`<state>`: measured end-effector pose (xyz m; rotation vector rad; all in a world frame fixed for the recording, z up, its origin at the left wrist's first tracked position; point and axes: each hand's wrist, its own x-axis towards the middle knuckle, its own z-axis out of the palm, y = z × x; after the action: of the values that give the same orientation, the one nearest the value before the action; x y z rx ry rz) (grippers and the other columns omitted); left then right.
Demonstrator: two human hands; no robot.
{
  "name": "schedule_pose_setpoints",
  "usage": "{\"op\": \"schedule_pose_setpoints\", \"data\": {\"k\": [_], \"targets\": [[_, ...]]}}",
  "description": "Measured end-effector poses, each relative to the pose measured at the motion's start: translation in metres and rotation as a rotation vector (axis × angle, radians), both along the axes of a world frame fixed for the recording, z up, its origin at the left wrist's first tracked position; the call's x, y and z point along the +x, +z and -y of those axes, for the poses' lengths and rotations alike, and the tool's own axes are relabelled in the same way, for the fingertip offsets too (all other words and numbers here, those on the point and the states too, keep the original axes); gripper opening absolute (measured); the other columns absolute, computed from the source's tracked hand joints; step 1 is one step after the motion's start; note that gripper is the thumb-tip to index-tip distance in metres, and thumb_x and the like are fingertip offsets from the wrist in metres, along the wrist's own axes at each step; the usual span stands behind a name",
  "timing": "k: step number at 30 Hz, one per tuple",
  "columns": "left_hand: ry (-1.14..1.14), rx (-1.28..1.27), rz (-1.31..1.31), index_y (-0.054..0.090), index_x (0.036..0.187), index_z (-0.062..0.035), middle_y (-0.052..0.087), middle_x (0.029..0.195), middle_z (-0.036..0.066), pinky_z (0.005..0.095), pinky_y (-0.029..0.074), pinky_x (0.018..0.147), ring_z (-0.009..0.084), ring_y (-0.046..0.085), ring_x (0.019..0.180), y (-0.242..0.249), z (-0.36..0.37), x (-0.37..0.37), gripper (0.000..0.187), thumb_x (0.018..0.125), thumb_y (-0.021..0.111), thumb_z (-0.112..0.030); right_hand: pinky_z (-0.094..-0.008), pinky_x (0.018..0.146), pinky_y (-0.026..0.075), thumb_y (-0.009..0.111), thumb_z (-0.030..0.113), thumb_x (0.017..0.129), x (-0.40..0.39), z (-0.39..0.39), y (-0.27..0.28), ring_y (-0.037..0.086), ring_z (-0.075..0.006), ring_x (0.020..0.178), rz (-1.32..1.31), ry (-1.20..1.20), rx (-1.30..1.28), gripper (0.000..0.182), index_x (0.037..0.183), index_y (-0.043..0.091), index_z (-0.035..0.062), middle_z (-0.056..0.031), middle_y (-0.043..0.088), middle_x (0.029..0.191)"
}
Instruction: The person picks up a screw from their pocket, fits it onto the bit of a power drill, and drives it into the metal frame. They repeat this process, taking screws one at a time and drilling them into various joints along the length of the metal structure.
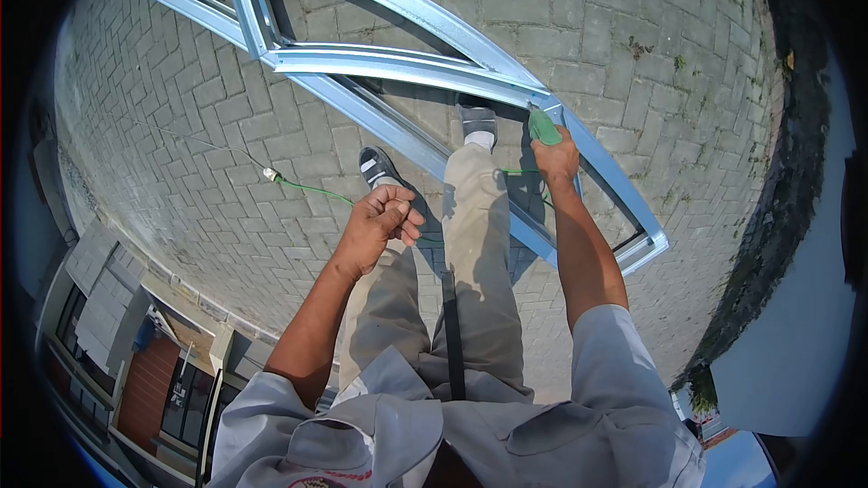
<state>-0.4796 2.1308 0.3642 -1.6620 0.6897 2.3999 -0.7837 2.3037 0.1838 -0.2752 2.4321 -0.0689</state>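
Observation:
My right hand (557, 159) grips a green corded power tool (544, 126), most likely a drill. Its front end is at a joint of the light steel truss (398, 70); whether it touches the metal cannot be made out. My left hand (378, 221) hovers over my left leg, fingers curled and thumb pressed in. Anything inside those fingers is hidden. A green cord (312, 190) passes behind my left hand, and more green cord shows beside my right wrist.
Grey paving blocks (226, 108) cover the ground under the truss. My right shoe (477, 117) is inside the frame, and my left shoe (378, 165) is beside its lower beam. A white connector (270, 174) joins the cord on the left. A building (154, 380) stands at lower left.

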Motion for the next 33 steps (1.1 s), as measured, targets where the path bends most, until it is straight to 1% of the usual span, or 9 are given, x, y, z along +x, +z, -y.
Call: {"op": "schedule_pose_setpoints", "data": {"k": [2, 5, 8, 17, 23, 26, 29, 32, 33], "targets": [[0.012, 0.0, -0.013, 0.06, 0.122, 0.0007, 0.073, 0.091, 0.012, 0.0293, 0.057, 0.066, 0.017, 0.07, 0.072, -0.002, -0.001, -0.003, 0.023, 0.106, 0.061, -0.016, -0.0484, 0.094, 0.055, 0.079, 0.03, 0.075, 0.001, 0.001, 0.0, 0.071, -0.0414, 0.108, 0.001, 0.025, 0.002, 0.058, 0.13, 0.068, 0.0142, -0.0205, 0.075, 0.114], [0.008, 0.002, -0.011, 0.063, 0.115, 0.0004, 0.074, 0.087, 0.012, 0.0283, 0.058, 0.06, 0.0164, 0.07, 0.067, 0.007, 0.004, -0.009, 0.021, 0.104, 0.064, -0.018, -0.0487, 0.095, 0.055, 0.078, 0.03, 0.075, 0.001, -0.006, -0.005, 0.071, -0.0414, 0.108, 0.0, 0.003, -0.044, 0.058, 0.131, 0.068, 0.0141, -0.0209, 0.075, 0.114], [-0.058, -0.029, -0.038, 0.067, 0.112, 0.001, 0.074, 0.085, 0.011, 0.027, 0.058, 0.057, 0.0153, 0.069, 0.063, 0.008, 0.009, -0.004, 0.022, 0.103, 0.067, -0.019, -0.0488, 0.096, 0.055, 0.079, 0.029, 0.075, -0.001, -0.001, -0.003, 0.07, -0.0415, 0.109, 0.006, 0.019, -0.023, 0.059, 0.131, 0.068, 0.0137, -0.0217, 0.074, 0.114], [-0.009, -0.044, -0.047, 0.07, 0.118, 0.0021, 0.074, 0.09, 0.01, 0.0277, 0.057, 0.065, 0.0139, 0.069, 0.072, 0.006, 0.012, -0.002, 0.025, 0.102, 0.068, -0.017, -0.0479, 0.097, 0.055, 0.079, 0.029, 0.073, -0.014, 0.007, 0.006, 0.07, -0.0415, 0.11, 0.016, 0.098, 0.053, 0.064, 0.135, 0.066, 0.0133, -0.0232, 0.074, 0.116], [-0.046, -0.036, -0.033, 0.07, 0.117, 0.0022, 0.074, 0.091, 0.011, 0.0276, 0.057, 0.065, 0.0148, 0.07, 0.073, 0.011, 0.013, -0.005, 0.024, 0.103, 0.066, -0.016, -0.0478, 0.097, 0.055, 0.078, 0.027, 0.073, -0.015, 0.008, 0.004, 0.07, -0.042, 0.11, 0.055, 0.162, 0.022, 0.064, 0.134, 0.067, 0.0131, -0.0235, 0.074, 0.116], [-0.043, -0.04, -0.028, 0.071, 0.117, 0.0021, 0.074, 0.091, 0.011, 0.0278, 0.057, 0.065, 0.0149, 0.07, 0.074, 0.007, 0.013, -0.001, 0.023, 0.103, 0.066, -0.016, -0.0476, 0.096, 0.055, 0.078, 0.027, 0.073, -0.017, 0.011, 0.004, 0.07, -0.042, 0.11, 0.038, 0.109, 0.008, 0.061, 0.132, 0.068, 0.013, -0.0237, 0.074, 0.115], [-0.026, -0.051, -0.004, 0.07, 0.117, 0.0044, 0.075, 0.093, 0.013, 0.0281, 0.057, 0.065, 0.0151, 0.069, 0.073, 0.006, 0.009, -0.001, 0.025, 0.103, 0.066, -0.016, -0.048, 0.097, 0.055, 0.08, 0.028, 0.074, -0.018, 0.006, -0.003, 0.07, -0.0417, 0.11, 0.064, 0.127, 0.008, 0.065, 0.136, 0.066, 0.0146, -0.0227, 0.073, 0.118], [-0.028, -0.039, -0.016, 0.07, 0.118, 0.0041, 0.075, 0.094, 0.013, 0.028, 0.057, 0.066, 0.0151, 0.069, 0.074, 0.008, 0.007, -0.002, 0.025, 0.103, 0.065, -0.016, -0.0489, 0.098, 0.055, 0.082, 0.028, 0.075, -0.019, 0.005, -0.004, 0.07, -0.0414, 0.111, 0.092, 0.4, 0.163, 0.071, 0.142, 0.061, 0.0178, -0.0217, 0.072, 0.119], [-0.028, -0.037, -0.015, 0.07, 0.118, 0.0042, 0.075, 0.094, 0.013, 0.0282, 0.057, 0.066, 0.0152, 0.069, 0.074, 0.009, 0.004, -0.003, 0.025, 0.104, 0.065, -0.016, -0.0492, 0.098, 0.055, 0.082, 0.027, 0.075, -0.022, 0.001, -0.004, 0.069, -0.0413, 0.111, 0.102, 0.405, 0.156, 0.072, 0.143, 0.06, 0.0187, -0.0216, 0.072, 0.119]]}}
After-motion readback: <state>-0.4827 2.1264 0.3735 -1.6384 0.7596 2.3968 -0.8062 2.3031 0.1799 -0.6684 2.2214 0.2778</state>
